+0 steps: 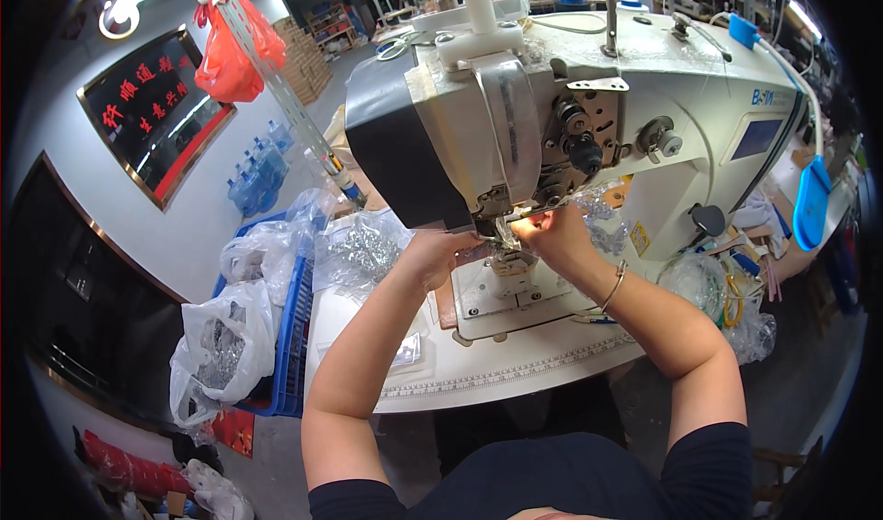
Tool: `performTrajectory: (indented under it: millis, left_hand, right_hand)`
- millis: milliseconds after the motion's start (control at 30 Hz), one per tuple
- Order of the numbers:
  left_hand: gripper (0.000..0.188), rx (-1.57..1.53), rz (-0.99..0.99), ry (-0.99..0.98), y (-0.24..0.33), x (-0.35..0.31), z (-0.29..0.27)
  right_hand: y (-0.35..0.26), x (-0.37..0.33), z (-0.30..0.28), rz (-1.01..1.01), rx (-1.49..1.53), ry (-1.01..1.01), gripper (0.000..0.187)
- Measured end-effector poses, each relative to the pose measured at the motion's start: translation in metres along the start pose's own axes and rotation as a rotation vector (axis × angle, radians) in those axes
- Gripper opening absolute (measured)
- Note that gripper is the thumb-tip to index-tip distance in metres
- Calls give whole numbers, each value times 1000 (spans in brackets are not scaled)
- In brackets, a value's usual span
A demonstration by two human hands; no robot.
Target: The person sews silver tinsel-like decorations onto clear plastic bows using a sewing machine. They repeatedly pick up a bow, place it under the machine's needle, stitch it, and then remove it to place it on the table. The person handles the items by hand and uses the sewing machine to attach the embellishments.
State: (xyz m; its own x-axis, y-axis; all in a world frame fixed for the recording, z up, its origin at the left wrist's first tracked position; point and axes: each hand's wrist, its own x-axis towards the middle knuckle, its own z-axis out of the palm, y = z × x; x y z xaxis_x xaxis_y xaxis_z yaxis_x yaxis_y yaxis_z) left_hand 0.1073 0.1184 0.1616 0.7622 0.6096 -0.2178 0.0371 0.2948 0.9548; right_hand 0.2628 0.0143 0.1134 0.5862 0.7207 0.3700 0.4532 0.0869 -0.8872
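A large white industrial sewing machine (681,88) with a dark end cover stands before me, its small lit needle area between my two hands. My left hand (436,255) comes in from the left with fingers pinched together beside the presser foot. My right hand (561,239) is closed at the other side of it, its fingertips bent in close to the needle. What either hand pinches is too small and partly hidden to name. Under the fingers stands the metal post (511,276) of the machine, on a pale base plate.
Left of the machine, clear plastic bags (361,249) of shiny silvery pieces lie on the white table (478,382), which has a ruler along its edge. A blue crate (292,336) holds more bags. Clear plastic packing (694,285) and a yellow ring lie at the right.
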Motion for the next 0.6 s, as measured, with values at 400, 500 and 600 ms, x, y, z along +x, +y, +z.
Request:
performTrajectory:
  millis: [400,500,600]
  left_hand:
    - [30,27,-5,-83,-8,-6,-9]
    - [31,45,44,-127,-36,-32,-6]
    - [34,28,175,-114,-75,-65,-12]
  right_hand:
    - [-30,-14,-11,121,-2,-155,17]
    - [-7,-46,-20,83,263,-171,12]
    - [26,-90,-52,155,240,-236,10]
